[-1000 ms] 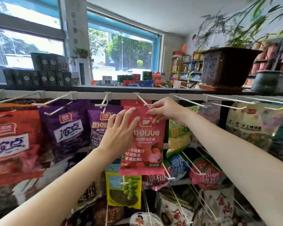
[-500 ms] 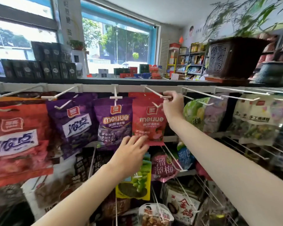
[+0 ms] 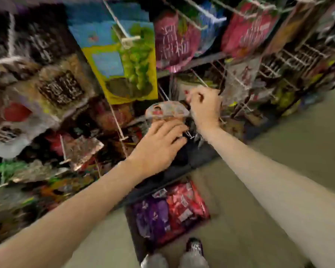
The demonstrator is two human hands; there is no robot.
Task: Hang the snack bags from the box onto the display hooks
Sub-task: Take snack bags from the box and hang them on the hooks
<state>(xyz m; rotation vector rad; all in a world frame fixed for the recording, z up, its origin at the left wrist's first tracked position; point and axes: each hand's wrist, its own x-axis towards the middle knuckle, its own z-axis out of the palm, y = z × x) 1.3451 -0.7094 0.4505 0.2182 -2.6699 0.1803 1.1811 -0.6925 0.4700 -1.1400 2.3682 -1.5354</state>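
Note:
The view is blurred and tilted down. A dark box (image 3: 132, 227) on the floor holds purple snack bags (image 3: 151, 215) on the left and red snack bags (image 3: 186, 204) on the right. Above it, my left hand (image 3: 161, 140) is spread with straight fingers in front of the lower rack, just below a round-topped pack (image 3: 166, 111), and holds nothing. My right hand (image 3: 205, 107) is a little higher and to the right, fingers curled, with nothing visible in it. White wire display hooks (image 3: 122, 35) stick out of the rack.
Hung bags fill the rack: a yellow bag with green grapes (image 3: 124, 68), pink bags (image 3: 172, 43), brown and white packs (image 3: 52, 84) at left. Bare wire hooks (image 3: 290, 59) project at right. My shoes (image 3: 193, 246) stand on the grey floor (image 3: 278, 171) by the box.
The camera has swung from the top row down to the floor. Both hands have left the red jelly bag on the top hook and dropped to the lower rack above the box.

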